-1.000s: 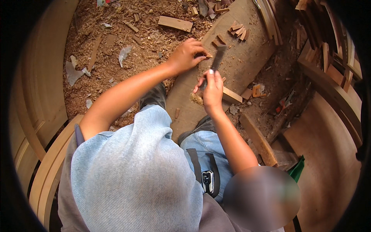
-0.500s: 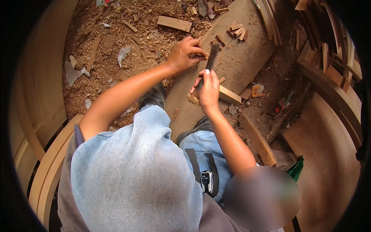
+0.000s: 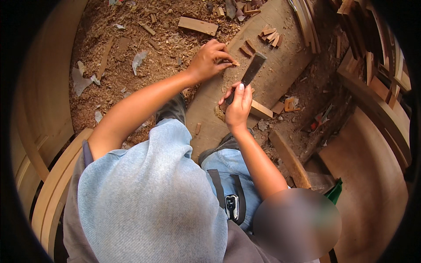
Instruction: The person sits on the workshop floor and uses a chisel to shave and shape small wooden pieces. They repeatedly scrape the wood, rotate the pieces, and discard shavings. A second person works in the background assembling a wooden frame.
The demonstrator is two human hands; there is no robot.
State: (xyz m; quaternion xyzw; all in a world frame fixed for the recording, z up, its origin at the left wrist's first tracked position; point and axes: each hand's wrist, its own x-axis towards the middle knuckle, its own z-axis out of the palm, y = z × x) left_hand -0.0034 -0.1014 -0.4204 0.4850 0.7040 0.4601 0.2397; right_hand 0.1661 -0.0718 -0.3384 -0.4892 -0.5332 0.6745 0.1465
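Observation:
My left hand (image 3: 211, 61) pinches a small sliver of wood (image 3: 236, 63) above a flat brown board (image 3: 283, 63). My right hand (image 3: 238, 107) is wrapped round a dark, flat metal blade (image 3: 253, 70) that looks like a broad chisel. Its squared end points up and to the right, apart from the sliver. Two short wooden pieces (image 3: 248, 49) lie on the board just beyond the blade. Farther off, several small wood strips (image 3: 272, 36) are fanned out. A pale wooden block (image 3: 261, 109) lies beside my right hand.
Wood shavings (image 3: 118, 57) cover the ground on the left, with a loose plank piece (image 3: 198, 26) on them. Curved wooden parts (image 3: 381, 101) are piled on the right. A wooden beam (image 3: 289, 160) lies near my right forearm. Curved pieces (image 3: 57, 193) stand at my left.
The blade has swung away from the left hand's fingers and tilted to the right. A second short wooden piece now shows on the board. My left hand has barely moved.

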